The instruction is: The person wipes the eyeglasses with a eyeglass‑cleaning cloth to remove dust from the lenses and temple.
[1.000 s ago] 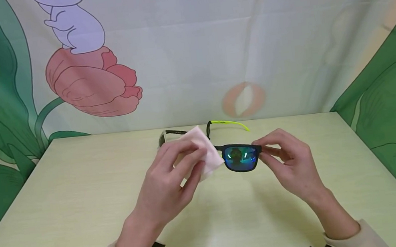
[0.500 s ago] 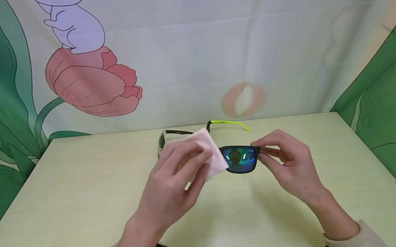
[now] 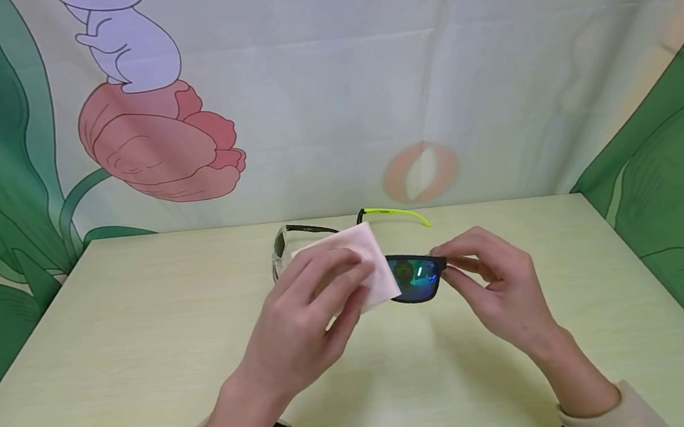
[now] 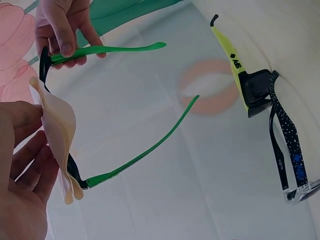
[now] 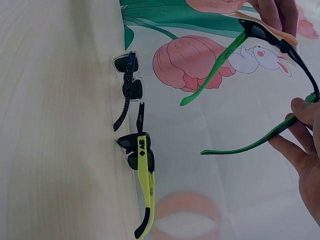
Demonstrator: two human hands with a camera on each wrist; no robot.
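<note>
Black-framed sunglasses (image 3: 416, 281) with blue-green mirrored lenses are held above the table, facing the head camera. My right hand (image 3: 503, 287) pinches them at the right-side hinge, thumb below and fingers above. Both bright green temples (image 4: 135, 165) are unfolded and point away, as the left wrist view shows. With its thumb and fingers, my left hand (image 3: 303, 322) holds a pale pink cloth (image 3: 383, 282) over the other lens. That lens and the bridge are hidden behind the cloth, which in the left wrist view (image 4: 60, 120) lies folded around the frame.
Toward the table's (image 3: 143, 346) back edge lie two more pairs: clear-framed sunglasses (image 5: 128, 85) with a dark speckled temple, and black sunglasses (image 5: 145, 170) with yellow-green temples. A printed curtain (image 3: 306, 106) hangs directly behind the table.
My left hand and the cloth have shifted right, covering more of the sunglasses. The right hand has moved very slightly left and down with the hinge.
</note>
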